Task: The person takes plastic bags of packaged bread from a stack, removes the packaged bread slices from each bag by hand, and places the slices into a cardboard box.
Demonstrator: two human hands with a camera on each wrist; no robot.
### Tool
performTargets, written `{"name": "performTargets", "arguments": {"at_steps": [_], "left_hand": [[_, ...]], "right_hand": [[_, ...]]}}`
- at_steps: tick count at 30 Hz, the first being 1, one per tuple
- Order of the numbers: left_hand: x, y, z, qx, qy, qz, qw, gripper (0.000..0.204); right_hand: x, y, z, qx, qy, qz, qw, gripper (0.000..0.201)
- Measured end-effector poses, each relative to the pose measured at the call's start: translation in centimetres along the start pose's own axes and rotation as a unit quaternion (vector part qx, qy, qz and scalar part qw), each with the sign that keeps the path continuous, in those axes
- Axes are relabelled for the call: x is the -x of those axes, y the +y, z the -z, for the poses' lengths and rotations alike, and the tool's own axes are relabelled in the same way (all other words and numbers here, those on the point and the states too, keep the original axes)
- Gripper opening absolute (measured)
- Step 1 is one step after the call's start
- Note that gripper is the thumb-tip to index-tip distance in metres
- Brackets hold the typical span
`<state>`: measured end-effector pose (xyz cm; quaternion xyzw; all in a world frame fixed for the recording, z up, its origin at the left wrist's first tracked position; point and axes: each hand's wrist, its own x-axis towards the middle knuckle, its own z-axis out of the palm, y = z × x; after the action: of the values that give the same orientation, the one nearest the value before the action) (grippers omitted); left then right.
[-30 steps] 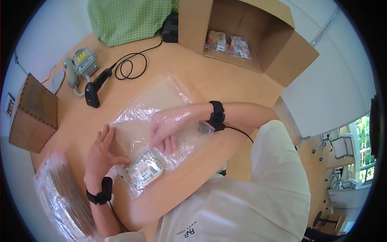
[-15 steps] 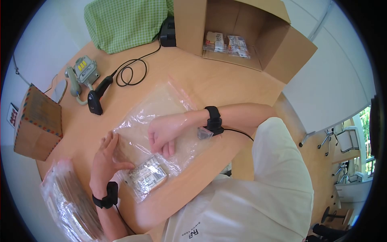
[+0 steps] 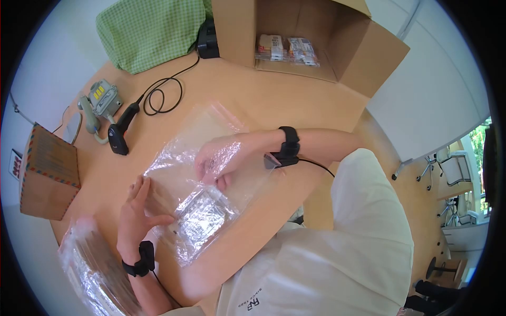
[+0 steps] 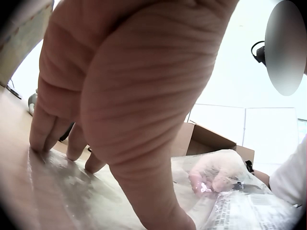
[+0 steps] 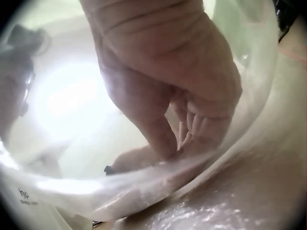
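A large clear plastic bag [image 3: 171,164] lies flat on the table, and a flat packet with printed labels [image 3: 203,221] sits in its near end. Plastic glare blurs the print. My left hand [image 3: 138,213] rests at the bag's left edge, fingers straight and spread, thumb reaching toward the packet. The right hand [image 3: 219,158] is inside the bag with its fingers curled, just beyond the packet. In the right wrist view, the bag's mouth [image 5: 120,184] loops around that hand, and its thumb meets the forefinger with nothing visible between them.
An open carton [image 3: 311,76] holding bagged items [image 3: 287,50] stands at the back. A barcode scanner [image 3: 120,131], its cable and a telephone [image 3: 97,102] occupy the left. Nearer are a brown box [image 3: 50,174] and a stack of plastic-wrapped packs [image 3: 92,268].
The clear plastic has risen and now drapes over more of my right hand and the packet. The left hand stays at the bag's edge. The head view has shifted slightly.
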<state>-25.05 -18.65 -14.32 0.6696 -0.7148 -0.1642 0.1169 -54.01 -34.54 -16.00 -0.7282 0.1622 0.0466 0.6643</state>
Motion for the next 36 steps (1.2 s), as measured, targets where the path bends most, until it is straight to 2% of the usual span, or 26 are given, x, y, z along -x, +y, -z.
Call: {"name": "performTargets", "arguments": {"at_steps": [2,4,5,7,8,10,12,14,16,18,19,21,25,27,30,33,36], "left_hand": [[-0.1,0.3,0.1,-0.010,-0.003,0.010,1.000,0.114],[-0.1,0.2,0.0,-0.014,-0.004,0.008,1.000,0.115],[-0.1,0.2,0.0,-0.021,-0.005,0.008,1.000,0.116],[-0.1,0.5,0.1,-0.020,-0.006,0.014,1.000,0.117],[-0.1,0.6,0.1,-0.021,-0.007,0.020,1.000,0.118],[-0.1,0.6,0.0,-0.019,-0.003,0.021,1.000,0.119],[-0.1,0.4,-0.1,-0.015,0.003,0.025,1.000,0.120],[-0.1,0.2,-0.2,-0.023,0.002,0.023,0.999,0.121],[0.0,0.1,-0.3,-0.015,0.006,0.026,1.000,0.122],[0.0,0.0,-0.3,-0.011,0.010,0.025,1.000,0.123],[0.0,0.0,-0.3,-0.012,0.010,0.025,1.000,0.122],[-0.1,0.3,-0.2,-0.014,0.012,0.022,1.000,0.122],[-0.2,0.5,0.2,-0.017,-0.008,0.030,0.999,0.116],[-0.1,0.3,0.0,-0.015,-0.007,0.031,0.999,0.116],[-0.1,0.1,-0.1,-0.005,-0.001,0.030,1.000,0.116],[0.0,-0.1,-0.1,-0.008,0.004,0.027,1.000,0.117],[0.2,-0.1,-0.2,0.019,0.009,0.029,0.999,0.114]], "right_hand": [[1.7,1.0,1.1,0.006,0.019,0.008,1.000,0.022],[3.3,2.9,2.2,-0.037,0.025,0.128,0.991,0.025],[4.4,1.9,2.2,-0.037,0.026,0.125,0.991,0.025],[6.7,-0.3,2.2,-0.077,0.154,-0.068,0.983,0.020],[7.6,-0.1,2.4,-0.076,0.153,-0.071,0.983,0.020],[9.7,0.2,3.3,-0.138,0.237,-0.012,0.962,0.022],[12.7,0.4,4.1,-0.148,0.301,0.039,0.941,0.022],[15.7,0.7,4.8,-0.120,0.409,0.064,0.902,0.019],[19.3,0.4,6.1,-0.091,0.470,0.071,0.875,0.016],[21.4,0.1,7.0,-0.105,0.532,0.141,0.828,0.014],[21.9,0.1,7.7,-0.104,0.531,0.141,0.829,0.014],[22.7,0.3,9.8,-0.101,0.621,0.198,0.752,0.017],[21.5,2.1,15.4,-0.107,0.649,0.234,0.716,0.020],[19.8,2.6,18.2,-0.154,0.645,0.258,0.702,0.021],[17.5,4.2,22.3,-0.189,0.620,0.287,0.705,0.023],[15.1,5.7,25.0,-0.229,0.621,0.279,0.696,0.023],[13.2,6.4,25.3,-0.212,0.642,0.250,0.693,0.023]]}}
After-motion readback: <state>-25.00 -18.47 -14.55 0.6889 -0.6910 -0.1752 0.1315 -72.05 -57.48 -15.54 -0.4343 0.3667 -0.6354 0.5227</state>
